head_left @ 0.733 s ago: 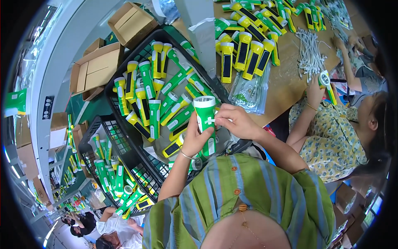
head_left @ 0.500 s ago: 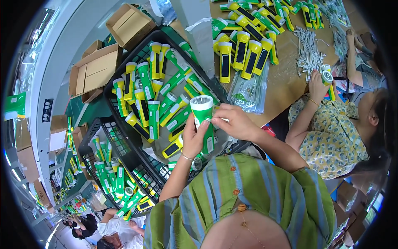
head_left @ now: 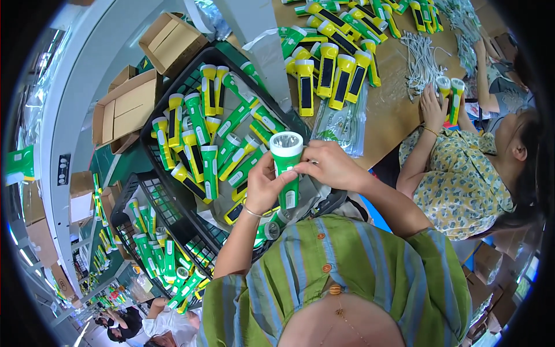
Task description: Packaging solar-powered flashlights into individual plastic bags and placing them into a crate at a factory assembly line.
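One flashlight (head_left: 285, 163) between two hands (head_left: 265, 186)

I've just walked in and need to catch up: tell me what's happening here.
The person's left hand holds a green flashlight lens-up, and the right hand is at its side. Just beyond is a black crate holding green and yellow flashlights. At right, a co-worker's hand is at two more flashlights near white cables.

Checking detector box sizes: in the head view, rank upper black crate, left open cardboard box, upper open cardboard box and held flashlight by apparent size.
1. Upper black crate
2. Left open cardboard box and upper open cardboard box: too alike to rank
3. Held flashlight, partly covered
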The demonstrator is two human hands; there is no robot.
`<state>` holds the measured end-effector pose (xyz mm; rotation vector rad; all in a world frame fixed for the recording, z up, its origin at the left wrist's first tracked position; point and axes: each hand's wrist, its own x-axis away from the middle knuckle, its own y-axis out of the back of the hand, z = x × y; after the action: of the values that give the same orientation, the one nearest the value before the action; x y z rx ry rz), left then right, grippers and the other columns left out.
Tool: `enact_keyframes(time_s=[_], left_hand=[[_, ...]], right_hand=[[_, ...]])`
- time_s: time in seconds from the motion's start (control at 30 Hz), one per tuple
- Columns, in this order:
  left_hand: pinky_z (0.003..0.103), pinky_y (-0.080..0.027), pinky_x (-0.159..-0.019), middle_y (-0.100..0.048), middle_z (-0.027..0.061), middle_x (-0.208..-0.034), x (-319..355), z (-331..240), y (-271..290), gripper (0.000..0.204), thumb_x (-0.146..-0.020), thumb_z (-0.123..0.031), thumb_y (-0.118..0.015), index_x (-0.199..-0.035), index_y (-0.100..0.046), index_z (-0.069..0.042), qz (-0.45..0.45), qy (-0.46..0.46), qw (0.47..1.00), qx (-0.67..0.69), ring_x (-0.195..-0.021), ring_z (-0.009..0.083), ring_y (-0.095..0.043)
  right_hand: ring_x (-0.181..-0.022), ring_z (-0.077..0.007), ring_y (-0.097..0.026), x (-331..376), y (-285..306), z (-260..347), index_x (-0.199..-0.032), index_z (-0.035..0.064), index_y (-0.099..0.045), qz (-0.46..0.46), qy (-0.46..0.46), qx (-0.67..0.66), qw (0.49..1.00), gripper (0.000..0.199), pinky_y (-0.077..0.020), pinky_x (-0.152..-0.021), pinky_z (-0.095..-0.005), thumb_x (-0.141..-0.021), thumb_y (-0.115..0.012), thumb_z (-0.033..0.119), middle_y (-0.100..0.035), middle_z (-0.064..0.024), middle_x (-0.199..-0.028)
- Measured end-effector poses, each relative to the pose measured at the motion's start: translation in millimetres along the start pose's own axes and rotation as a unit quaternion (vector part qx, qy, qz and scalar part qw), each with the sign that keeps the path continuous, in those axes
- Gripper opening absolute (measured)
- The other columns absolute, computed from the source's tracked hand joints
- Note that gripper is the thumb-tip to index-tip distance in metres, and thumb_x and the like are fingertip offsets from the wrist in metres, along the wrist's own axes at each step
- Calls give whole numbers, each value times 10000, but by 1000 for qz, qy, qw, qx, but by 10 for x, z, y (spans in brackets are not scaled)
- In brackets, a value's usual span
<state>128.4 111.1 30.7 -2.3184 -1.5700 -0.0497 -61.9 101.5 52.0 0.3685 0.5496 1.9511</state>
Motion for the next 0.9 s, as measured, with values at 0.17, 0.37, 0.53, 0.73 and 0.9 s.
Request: enact_keyframes(time_s=[0.17, 0.37, 0.53, 0.73, 0.9], left_hand=[[257, -451, -801, -588, 64, -1000, -203, -190, -201, 374, -747, -2, -664, -1076, -487, 20, 24, 51, 998, 17, -918, 115, -559], [315, -476, -703, -610, 148, -846, -802, -94, -637, 437, -618, -111, -687, -980, -472, 8, -117, -63, 937, -323, -788, 226, -618], [350, -464, -646, -610, 156, -824, -2158, 250, -808, 386, -641, -172, -677, -928, -535, 43, -237, -81, 915, -316, -733, 245, -600], [421, -423, -849, -554, 278, -1030, -3218, 296, -568, 586, -707, -285, -672, -1091, -454, 101, -287, -75, 916, -270, -958, 395, -539], [463, -297, -961, -405, 274, -1173, -2012, 52, -775, 616, -760, -225, -626, -1242, -354, 45, -83, -305, 869, -381, -1093, 430, -379]], right_hand=[[-803, -307, -563, 125, 305, -134, -848, 31, -592, 48, 22, -43, 998, 169, -436, -705, -384, -795, -609, 191, -575, -122, -811], [-728, -324, -562, 163, 633, -389, -825, 36, -580, -96, 1, -18, 995, 132, -450, -641, -380, -806, -591, 167, -564, -124, -767], [-656, -340, -551, -61, 727, -776, -778, 44, -576, -248, -44, 119, 960, 85, -433, -559, -387, -758, -633, 105, -554, -141, -718], [-625, -271, -567, 49, 629, -1065, -797, 13, -586, -221, -51, 41, 973, 68, -435, -559, -330, -771, -623, 63, -566, -134, -713], [-608, -213, -553, 63, 606, -1038, -809, -1, -582, -225, -45, -1, 973, 57, -424, -553, -298, -793, -611, 45, -560, -116, -704]])
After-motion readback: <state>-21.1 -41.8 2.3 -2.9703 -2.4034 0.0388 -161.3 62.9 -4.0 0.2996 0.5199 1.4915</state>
